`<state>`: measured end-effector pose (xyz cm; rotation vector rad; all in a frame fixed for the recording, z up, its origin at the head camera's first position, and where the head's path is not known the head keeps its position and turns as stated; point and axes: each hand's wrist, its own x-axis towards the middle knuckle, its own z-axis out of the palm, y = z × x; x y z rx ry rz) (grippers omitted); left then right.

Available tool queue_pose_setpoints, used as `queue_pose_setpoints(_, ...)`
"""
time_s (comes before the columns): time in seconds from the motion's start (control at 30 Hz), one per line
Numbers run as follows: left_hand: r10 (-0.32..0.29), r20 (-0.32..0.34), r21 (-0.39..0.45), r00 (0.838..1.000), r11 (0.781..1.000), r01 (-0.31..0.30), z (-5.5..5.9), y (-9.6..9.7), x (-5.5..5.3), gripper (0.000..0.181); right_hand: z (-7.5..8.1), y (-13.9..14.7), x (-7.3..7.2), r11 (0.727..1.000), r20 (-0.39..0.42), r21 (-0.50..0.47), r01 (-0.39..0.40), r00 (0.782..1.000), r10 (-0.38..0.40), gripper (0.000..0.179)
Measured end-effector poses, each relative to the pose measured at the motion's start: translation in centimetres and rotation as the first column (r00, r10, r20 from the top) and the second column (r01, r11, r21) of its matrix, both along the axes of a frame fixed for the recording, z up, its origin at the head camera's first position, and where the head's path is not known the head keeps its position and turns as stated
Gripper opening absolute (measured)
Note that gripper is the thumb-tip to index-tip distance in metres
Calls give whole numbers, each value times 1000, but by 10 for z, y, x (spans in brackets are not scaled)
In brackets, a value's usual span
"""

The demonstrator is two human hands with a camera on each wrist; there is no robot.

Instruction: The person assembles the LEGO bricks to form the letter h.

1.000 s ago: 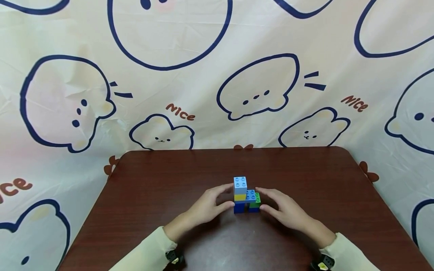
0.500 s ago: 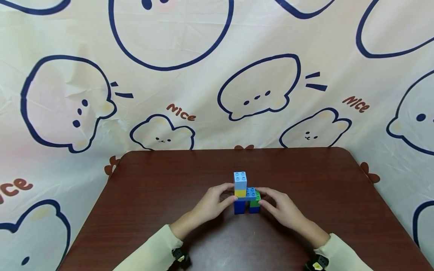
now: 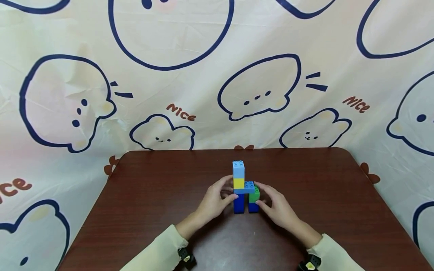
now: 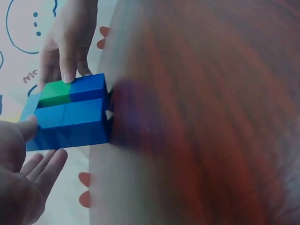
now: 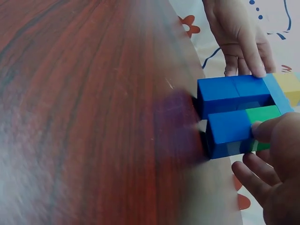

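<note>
Between the hands is a small toy building-block structure [image 3: 239, 203]. Its taller left column has dark blue at the base, then a blue connecting block [image 3: 244, 191], a yellow block [image 3: 239, 183] and a light blue block [image 3: 238, 171] on top. The right column is a green block [image 3: 254, 197] over a dark blue block [image 3: 253, 208]. My left hand [image 3: 213, 199] grips the left column, its thumb on the front. My right hand [image 3: 279, 207] grips the right column, with the thumb against the green block. The structure leans away from me. Whether its base touches the table is unclear.
A dark brown wooden table [image 3: 152, 195] with rounded far corners lies beneath the hands. Behind it hangs a pale cloth [image 3: 203, 86] printed with blue cartoon outlines. A black camera strap [image 3: 186, 258] sits on each wrist.
The structure's top has risen in the head view, and more of its front faces show. Both hands have closed in, gripping its sides and moving up slightly with it.
</note>
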<state>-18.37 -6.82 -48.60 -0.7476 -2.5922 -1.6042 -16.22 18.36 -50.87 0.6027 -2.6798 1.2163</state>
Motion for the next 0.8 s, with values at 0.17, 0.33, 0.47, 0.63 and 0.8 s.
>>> queue_pose_setpoints(0.17,57,2,30,998,998,-57,-5,6,2,75,-4,-5,0,1000,3,-5,17,1000,-17,74)
queue_pose_setpoints(0.33,65,36,68,997,995,-67,-10,11,5,78,-7,-9,-1,999,-1,-29,38,999,-38,73)
queue_pose_setpoints(0.47,60,38,52,997,997,-62,-12,13,5,76,-7,-10,-2,997,-14,-38,60,998,-60,71)
queue_pose_setpoints(0.63,77,22,50,997,996,-78,-14,15,3,72,-9,-12,-5,996,-38,-47,75,996,-77,68)
queue_pose_setpoints(0.8,105,42,47,994,993,-107,-16,17,2,66,-10,-14,-8,993,-11,-52,103,995,-104,65)
